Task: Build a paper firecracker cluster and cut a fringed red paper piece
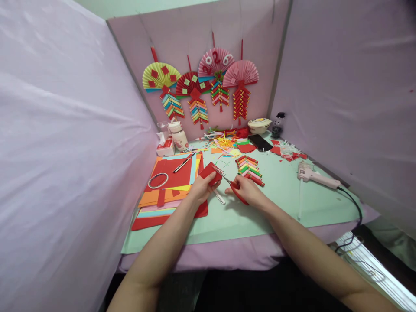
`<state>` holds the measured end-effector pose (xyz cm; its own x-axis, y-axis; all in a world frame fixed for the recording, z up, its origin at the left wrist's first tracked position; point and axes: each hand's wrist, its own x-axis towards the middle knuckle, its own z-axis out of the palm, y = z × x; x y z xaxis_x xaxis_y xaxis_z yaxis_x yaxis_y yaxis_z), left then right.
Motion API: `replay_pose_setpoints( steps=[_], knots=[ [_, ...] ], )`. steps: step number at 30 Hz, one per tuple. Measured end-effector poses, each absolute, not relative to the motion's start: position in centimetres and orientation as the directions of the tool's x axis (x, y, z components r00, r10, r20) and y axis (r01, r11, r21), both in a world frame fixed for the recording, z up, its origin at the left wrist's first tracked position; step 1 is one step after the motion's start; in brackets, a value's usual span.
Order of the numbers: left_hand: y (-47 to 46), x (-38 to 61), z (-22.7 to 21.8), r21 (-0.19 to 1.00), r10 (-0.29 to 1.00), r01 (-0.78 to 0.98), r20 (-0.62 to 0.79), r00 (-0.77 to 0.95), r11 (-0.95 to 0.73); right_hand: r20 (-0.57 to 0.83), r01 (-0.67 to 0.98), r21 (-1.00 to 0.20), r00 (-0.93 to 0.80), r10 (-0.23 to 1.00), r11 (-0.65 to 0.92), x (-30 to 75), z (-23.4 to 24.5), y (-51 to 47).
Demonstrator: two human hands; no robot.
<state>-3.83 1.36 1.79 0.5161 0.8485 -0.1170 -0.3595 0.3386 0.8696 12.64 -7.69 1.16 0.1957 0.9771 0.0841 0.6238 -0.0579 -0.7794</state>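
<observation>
Just left of the frame's centre, the left hand [202, 187] has its grip pinched on a small red paper piece [210, 172], held just above the bench [286, 203]. Beside it, right of centre, the right hand [248, 190] has its grip closed through the handles of red scissors [233, 186], whose blades point up-left and meet the paper's edge. A stack of coloured paper sheets [169, 190] lies left of the hands, a bundle of rolled paper strips [249, 170] just above them, and a pink glue gun [315, 175] at the right.
</observation>
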Motion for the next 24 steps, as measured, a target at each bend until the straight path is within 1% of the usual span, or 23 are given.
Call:
replay_pose_setpoints(
  steps=[9, 17, 24],
  knots=[
    [0.85, -3.52, 2.08, 0.873, 0.836, -0.328, -0.146, 0.529, 0.360, 0.066, 0.585, -0.809, 0.187, 0.980, -0.057, 12.56, 1.36, -7.89],
    [0.81, -3.61, 2.15, 0.870, 0.836, -0.324, -0.161, 0.525, 0.371, 0.108, 0.625, -0.779, 0.198, 0.974, -0.041, 12.58, 1.11, -7.64],
    [0.91, -3.59, 2.00, 0.872, 0.825, -0.324, -0.144, 0.547, 0.367, 0.106, 0.631, -0.774, 0.204, 0.973, -0.048, 12.73, 0.89, -7.50]
  ],
)
